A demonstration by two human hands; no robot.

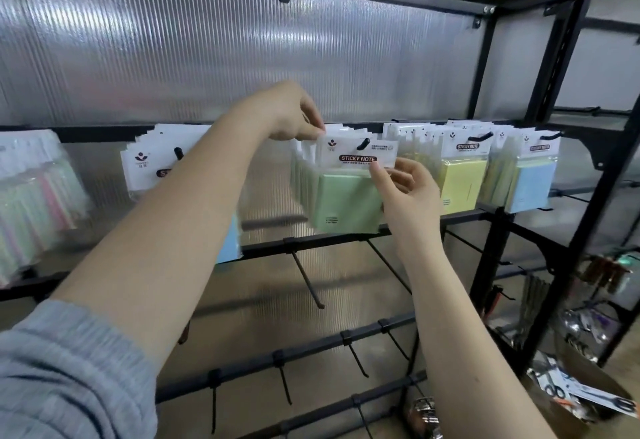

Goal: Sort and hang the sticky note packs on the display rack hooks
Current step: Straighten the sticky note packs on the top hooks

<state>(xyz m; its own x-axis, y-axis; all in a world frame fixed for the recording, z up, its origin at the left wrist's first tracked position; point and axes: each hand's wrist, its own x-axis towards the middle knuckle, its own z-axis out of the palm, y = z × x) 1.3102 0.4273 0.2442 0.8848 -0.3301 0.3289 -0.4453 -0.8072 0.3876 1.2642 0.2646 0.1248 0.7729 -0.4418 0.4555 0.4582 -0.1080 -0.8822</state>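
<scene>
Hands pinched a green sticky note pack [349, 193] on its hook [363, 143]: left hand [294, 116] at the header's upper-left corner, right hand [403, 186] at its lower-right edge. Hook pointed toward the person, pack face square to it.

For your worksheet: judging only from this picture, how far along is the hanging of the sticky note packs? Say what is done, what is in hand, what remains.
Done: yellow packs and blue packs already hang in rows on their hooks.
In hand: the left hand pinches the top corner of a green pack while the right hand holds its lower header edge; the hook shows through its hole.
Left: the lower hooks hang bare; whether more packs wait is out of view.
</scene>
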